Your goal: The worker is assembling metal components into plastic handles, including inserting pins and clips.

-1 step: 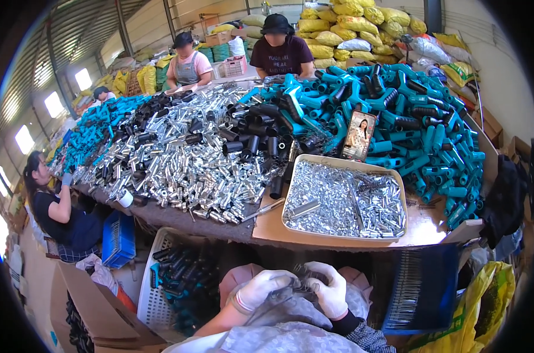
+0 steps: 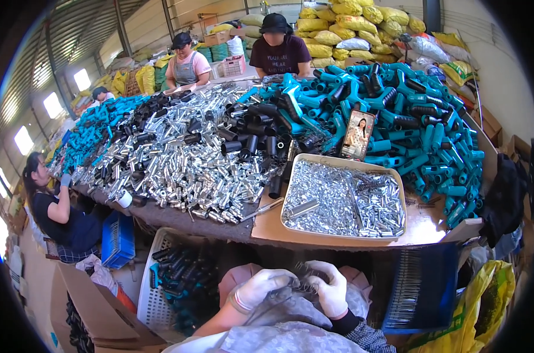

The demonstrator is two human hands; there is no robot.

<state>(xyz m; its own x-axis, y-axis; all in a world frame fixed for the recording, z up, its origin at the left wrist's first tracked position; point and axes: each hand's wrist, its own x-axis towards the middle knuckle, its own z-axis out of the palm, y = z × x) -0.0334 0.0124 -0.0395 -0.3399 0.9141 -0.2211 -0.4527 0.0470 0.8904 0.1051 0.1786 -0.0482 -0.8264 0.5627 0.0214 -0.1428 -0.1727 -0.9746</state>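
Note:
Both my hands are in white gloves over my lap, close together below the table edge. My left hand (image 2: pixel 266 288) is closed, its fingertips pinched on a tangle of thin coil springs (image 2: pixel 303 286). From the other side, my right hand (image 2: pixel 328 287) grips the same springs between curled thumb and fingers. Some coils stick up above the fingertips, and the gloves hide part of them. A grey patterned cloth (image 2: pixel 290 309) covers my lap beneath the hands. Just beyond, on the table, stands a cream tray (image 2: pixel 345 235) of small shiny metal parts.
Silver metal cylinders (image 2: pixel 190 170) and teal tool housings (image 2: pixel 408 112) are heaped across the table. A phone (image 2: pixel 357 135) leans by the tray. A white basket (image 2: pixel 152 294) stands left of my knees, a blue bin (image 2: pixel 423 294) right. Several people work around the table.

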